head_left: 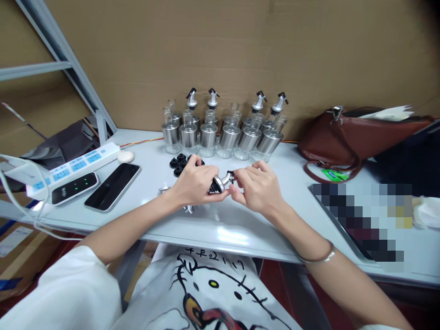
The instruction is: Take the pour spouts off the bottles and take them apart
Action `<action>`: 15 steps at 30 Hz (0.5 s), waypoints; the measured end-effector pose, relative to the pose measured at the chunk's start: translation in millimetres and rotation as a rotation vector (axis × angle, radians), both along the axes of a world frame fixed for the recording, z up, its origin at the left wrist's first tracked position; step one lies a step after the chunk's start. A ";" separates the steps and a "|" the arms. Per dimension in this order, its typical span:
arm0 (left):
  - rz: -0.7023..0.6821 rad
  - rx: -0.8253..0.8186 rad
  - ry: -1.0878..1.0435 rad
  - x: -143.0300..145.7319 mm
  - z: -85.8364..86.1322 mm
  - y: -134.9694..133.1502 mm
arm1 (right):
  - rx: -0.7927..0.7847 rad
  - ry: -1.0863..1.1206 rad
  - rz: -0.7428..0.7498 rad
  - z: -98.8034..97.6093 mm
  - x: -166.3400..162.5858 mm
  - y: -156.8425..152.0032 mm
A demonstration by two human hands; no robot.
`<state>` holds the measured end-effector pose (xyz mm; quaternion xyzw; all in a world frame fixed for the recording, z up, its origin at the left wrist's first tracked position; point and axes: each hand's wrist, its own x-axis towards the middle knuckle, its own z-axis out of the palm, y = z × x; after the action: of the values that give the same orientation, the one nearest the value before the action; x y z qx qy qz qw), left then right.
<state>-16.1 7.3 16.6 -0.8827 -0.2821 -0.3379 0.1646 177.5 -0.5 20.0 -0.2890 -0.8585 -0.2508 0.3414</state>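
My left hand [200, 180] is wrapped round a bottle pourer [224, 181] with a silver spout and a ribbed black stopper. At the spout's tip, the fingers of my right hand [256, 183] pinch its small black flap. Just behind my left hand lie several black ribbed stoppers [178, 163]. Silver pourer parts [189, 209] show partly from under my left wrist. Farther back stand rows of glass bottles [208, 135] with steel sleeves. Several bottles in the rear row carry a silver pourer [212, 97] with a black flap; the front ones have bare necks.
On the left are a power strip [77, 166], a black phone [113, 187], a small device with green lights [75, 189] and a round white object [125, 157]. A brown bag [364, 137] sits at the right, near a blurred-out flat object [357, 224]. Cardboard [220, 55] stands behind the table.
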 end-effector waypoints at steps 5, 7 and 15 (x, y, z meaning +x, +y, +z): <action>-0.050 -0.072 0.008 -2.4 0.8 1.9 | -0.037 0.075 0.068 2.7 1.7 1.1; -0.052 -0.093 0.002 -2.0 0.6 1.3 | -0.022 0.072 0.092 4.2 2.2 1.5; -0.006 -0.108 0.070 -1.2 1.1 0.3 | -0.041 -0.064 0.134 5.5 0.1 0.9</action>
<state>-17.3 7.6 17.7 -0.9025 -0.2911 -0.2916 0.1255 177.6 0.3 25.4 -0.2299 -0.8913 -0.2188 0.3238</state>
